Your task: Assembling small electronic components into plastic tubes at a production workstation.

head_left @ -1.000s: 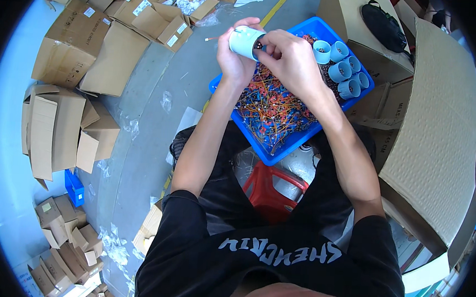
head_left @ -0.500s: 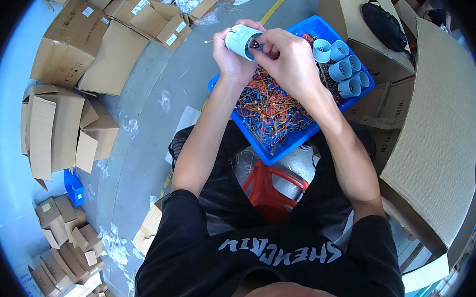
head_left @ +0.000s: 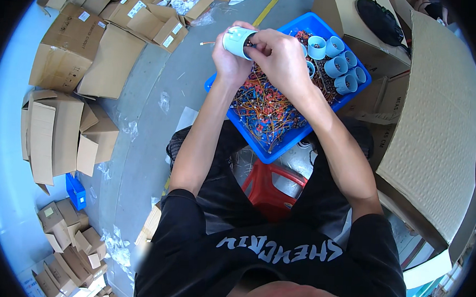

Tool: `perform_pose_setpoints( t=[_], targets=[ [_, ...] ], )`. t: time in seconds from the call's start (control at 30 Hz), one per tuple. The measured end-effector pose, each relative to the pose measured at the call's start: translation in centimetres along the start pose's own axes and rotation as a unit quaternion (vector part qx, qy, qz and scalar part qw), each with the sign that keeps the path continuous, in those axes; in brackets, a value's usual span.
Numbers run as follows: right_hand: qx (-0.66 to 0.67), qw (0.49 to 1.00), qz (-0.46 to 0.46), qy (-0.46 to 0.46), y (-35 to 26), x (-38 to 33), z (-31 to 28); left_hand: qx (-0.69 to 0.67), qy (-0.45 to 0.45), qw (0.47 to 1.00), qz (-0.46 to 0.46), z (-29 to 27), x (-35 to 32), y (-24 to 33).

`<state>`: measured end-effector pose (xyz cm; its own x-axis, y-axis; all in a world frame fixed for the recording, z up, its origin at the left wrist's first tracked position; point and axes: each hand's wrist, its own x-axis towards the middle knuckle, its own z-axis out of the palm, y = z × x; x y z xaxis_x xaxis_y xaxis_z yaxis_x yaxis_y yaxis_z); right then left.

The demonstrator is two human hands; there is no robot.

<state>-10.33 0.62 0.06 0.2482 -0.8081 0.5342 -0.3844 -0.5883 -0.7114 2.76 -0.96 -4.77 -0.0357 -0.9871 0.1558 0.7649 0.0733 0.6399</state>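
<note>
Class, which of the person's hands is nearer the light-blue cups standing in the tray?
Right. The right hand, at the held cup, is just left of those cups; the left hand, around it, is farther left.

The person's left grip holds a light-blue cup tipped sideways, its mouth toward the right grip, whose fingers bend in at the opening. Below lies a blue tray with tangled orange wires and more light-blue cups clustered at its right. Cardboard boxes crowd the floor at left; a red stool shows between the legs.
</note>
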Motion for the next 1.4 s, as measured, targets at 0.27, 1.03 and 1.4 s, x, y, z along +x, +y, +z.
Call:
perform_pose_setpoints(
  t=[0.27,1.03,1.4],
  targets=[
    [-0.008,0.997,-0.075,0.023,0.5,-0.1,0.1,0.11,-0.016,0.993,0.034,-0.1,0.4,0.6],
    [-0.09,0.991,-0.102,-0.017,1.8,1.0,0.0,0.07,0.123,0.984,-0.105,1.8,0.6,1.0],
    [-0.086,0.995,-0.054,-0.017,3.8,1.1,1.2,0.469,0.063,0.88,0.036,0.4,0.2,-0.4]
  ],
)
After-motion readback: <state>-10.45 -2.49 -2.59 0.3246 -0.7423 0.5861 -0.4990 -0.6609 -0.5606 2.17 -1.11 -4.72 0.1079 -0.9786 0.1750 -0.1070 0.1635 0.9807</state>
